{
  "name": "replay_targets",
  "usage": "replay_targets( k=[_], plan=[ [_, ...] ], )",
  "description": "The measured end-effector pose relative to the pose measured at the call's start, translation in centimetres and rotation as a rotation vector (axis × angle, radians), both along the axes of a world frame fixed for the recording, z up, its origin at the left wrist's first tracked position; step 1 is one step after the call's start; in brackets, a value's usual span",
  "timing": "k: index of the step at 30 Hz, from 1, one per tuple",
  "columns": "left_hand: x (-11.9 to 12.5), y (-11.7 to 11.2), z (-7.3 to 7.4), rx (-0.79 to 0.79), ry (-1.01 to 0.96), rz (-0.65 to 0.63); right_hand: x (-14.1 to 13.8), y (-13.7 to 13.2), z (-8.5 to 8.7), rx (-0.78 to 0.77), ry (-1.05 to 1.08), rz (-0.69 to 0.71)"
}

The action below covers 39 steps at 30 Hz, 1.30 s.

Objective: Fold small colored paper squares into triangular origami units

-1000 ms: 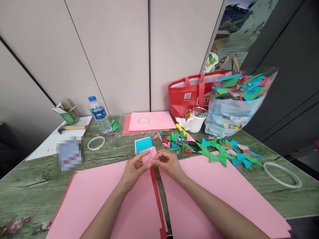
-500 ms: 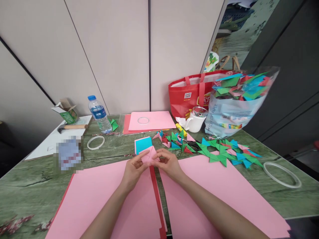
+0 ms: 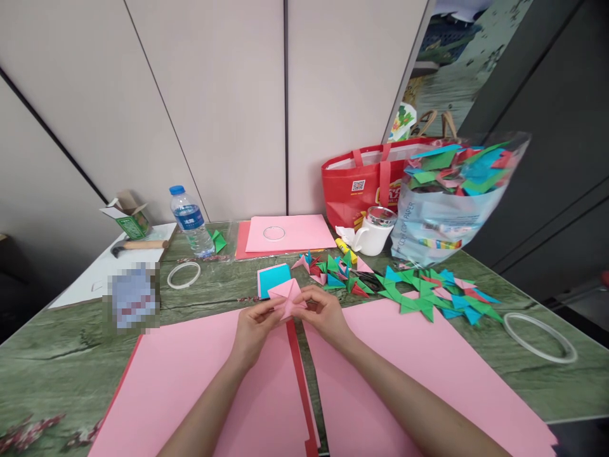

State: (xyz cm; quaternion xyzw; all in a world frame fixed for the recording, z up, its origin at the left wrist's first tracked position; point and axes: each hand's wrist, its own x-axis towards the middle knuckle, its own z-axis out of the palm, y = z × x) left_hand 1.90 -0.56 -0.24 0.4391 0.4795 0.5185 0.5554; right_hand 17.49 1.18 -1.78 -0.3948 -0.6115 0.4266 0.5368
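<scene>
A small pink origami paper (image 3: 287,291), creased and partly folded, is held up between both hands at the middle of the head view. My left hand (image 3: 254,327) pinches its left lower edge between thumb and fingers. On the other side my right hand (image 3: 326,312) grips the right edge, its fingertips hiding part of the folds. Just behind the paper lies a stack of small blue and pink squares (image 3: 273,279). Beneath my forearms are two large pink paper sheets (image 3: 200,368), with red paper showing under the left one.
Folded paper pieces (image 3: 423,295) spread to the right, beside a white ring (image 3: 540,337). Farther back stand a white mug (image 3: 373,235), a full plastic bag (image 3: 438,209), a red tote bag (image 3: 347,190) and a water bottle (image 3: 190,222). A hammer (image 3: 140,244) lies at left.
The fingers have shifted on the pink paper. Its folds now spread differently, with its upper left flap standing out and creases meeting near the middle.
</scene>
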Motion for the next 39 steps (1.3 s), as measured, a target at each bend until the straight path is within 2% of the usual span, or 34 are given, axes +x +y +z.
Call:
replay_targets(
  k=[5, 18, 28, 32, 39],
  plan=[
    [-0.05, 0.10, -0.20, -0.023, 0.025, -0.003, -0.12, 0.00, 0.04, 0.003, 0.022, -0.004],
    [-0.12, 0.12, -0.58, 0.042, 0.074, -0.044, -0.13, 0.12, -0.06, 0.046, 0.029, -0.031],
    [0.08, -0.24, 0.04, 0.064, 0.113, -0.057, -0.26, -0.19, 0.32, 0.060, 0.039, -0.004],
    [-0.03, -0.22, -0.06, 0.076, 0.165, -0.087, -0.29, -0.34, 0.55, 0.076, -0.007, -0.010],
    [0.02, -0.14, -0.22, 0.082, 0.132, -0.068, -0.36, -0.42, 0.73, 0.076, 0.002, -0.011]
  ],
)
